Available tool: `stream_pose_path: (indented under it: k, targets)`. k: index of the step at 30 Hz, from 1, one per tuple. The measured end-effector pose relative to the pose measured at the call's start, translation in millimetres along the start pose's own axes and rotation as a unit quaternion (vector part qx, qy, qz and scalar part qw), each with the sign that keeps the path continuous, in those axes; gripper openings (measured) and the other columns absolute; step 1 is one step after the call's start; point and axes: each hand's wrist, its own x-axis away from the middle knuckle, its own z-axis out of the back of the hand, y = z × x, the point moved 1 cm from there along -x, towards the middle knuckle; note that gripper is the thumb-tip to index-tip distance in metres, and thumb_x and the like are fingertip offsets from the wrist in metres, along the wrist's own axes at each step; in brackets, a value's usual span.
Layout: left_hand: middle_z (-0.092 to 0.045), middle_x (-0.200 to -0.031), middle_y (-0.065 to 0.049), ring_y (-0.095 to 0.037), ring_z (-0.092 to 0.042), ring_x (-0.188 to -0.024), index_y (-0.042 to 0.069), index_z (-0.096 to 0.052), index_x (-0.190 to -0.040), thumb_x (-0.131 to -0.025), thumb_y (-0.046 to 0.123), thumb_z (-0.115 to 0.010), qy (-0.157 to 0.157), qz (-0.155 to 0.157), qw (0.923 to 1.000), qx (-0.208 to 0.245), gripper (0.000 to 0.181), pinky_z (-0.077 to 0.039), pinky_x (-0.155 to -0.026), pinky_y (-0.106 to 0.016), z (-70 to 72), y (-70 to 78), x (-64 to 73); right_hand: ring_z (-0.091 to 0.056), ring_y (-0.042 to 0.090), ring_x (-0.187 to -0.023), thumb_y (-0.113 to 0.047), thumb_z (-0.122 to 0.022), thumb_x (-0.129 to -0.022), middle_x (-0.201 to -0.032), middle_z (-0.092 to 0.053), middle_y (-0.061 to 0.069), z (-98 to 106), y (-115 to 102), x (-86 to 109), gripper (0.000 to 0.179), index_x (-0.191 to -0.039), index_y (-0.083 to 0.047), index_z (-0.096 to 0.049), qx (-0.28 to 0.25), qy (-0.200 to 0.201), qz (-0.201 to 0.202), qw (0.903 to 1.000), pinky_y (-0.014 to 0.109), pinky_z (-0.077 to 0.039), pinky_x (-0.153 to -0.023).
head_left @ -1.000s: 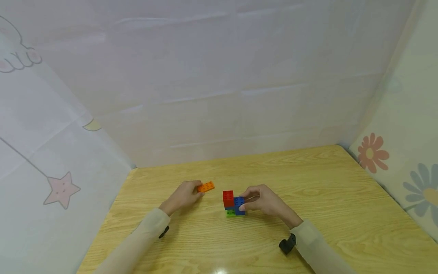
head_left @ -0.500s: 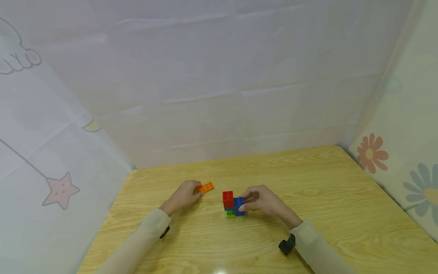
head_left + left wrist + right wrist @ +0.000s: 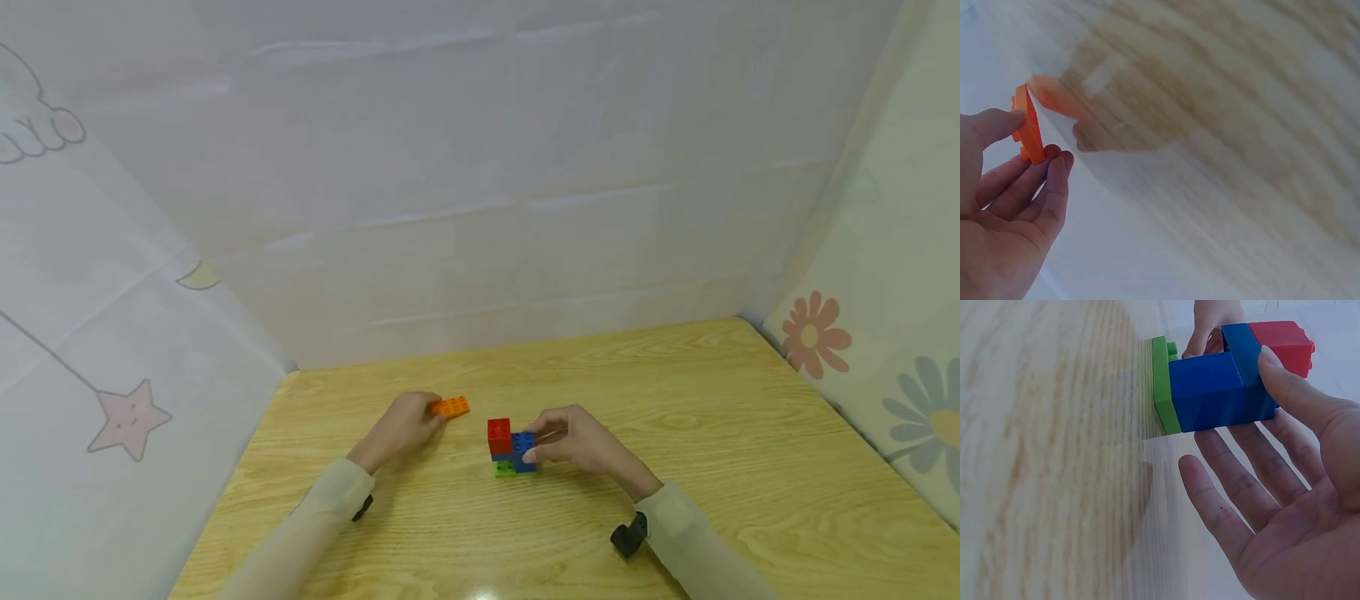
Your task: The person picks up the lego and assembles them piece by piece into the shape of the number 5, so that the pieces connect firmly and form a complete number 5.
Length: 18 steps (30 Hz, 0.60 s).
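Note:
My left hand (image 3: 405, 423) pinches a thin orange building brick (image 3: 453, 407) between thumb and fingers; in the left wrist view the orange brick (image 3: 1029, 128) is on edge, close to the tabletop. To its right stands a small stack. A flat green plate (image 3: 1163, 387) forms its base, with a blue brick (image 3: 1207, 390) on it, a second, thinner blue brick (image 3: 1249, 369) above, and a red brick (image 3: 498, 437) on top at the left side. My right hand (image 3: 585, 442) grips the blue part of this stack from the right, thumb on the near side, fingers behind.
The stack stands on a wood-grain table (image 3: 712, 417). A pale cloth wall (image 3: 480, 208) rises behind the table, with printed sheets at both sides. A black wrist camera (image 3: 630, 535) is strapped by the right sleeve.
My left hand and the orange brick have shifted and turned very slightly. The right hand and the stack look the same.

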Motion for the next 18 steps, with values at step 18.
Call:
stream_pose_path:
  k: [18]
  targets:
    - [-0.075, -0.131, -0.008, -0.027, -0.075, -0.113, 0.011, -0.073, -0.133, -0.096, 0.022, -0.079, 0.027, 0.033, 0.9797, 0.196, 0.038, -0.063, -0.095, -0.042, 10.5, 2.6, 10.8, -0.074, 0.018, -0.104, -0.033, -0.087, -0.088, -0.115, -0.077, 0.004, 0, 1, -0.9, 0.031, -0.113, -0.017, -0.079, 0.013, 0.003, -0.007, 0.9999, 0.036, -0.063, -0.086]
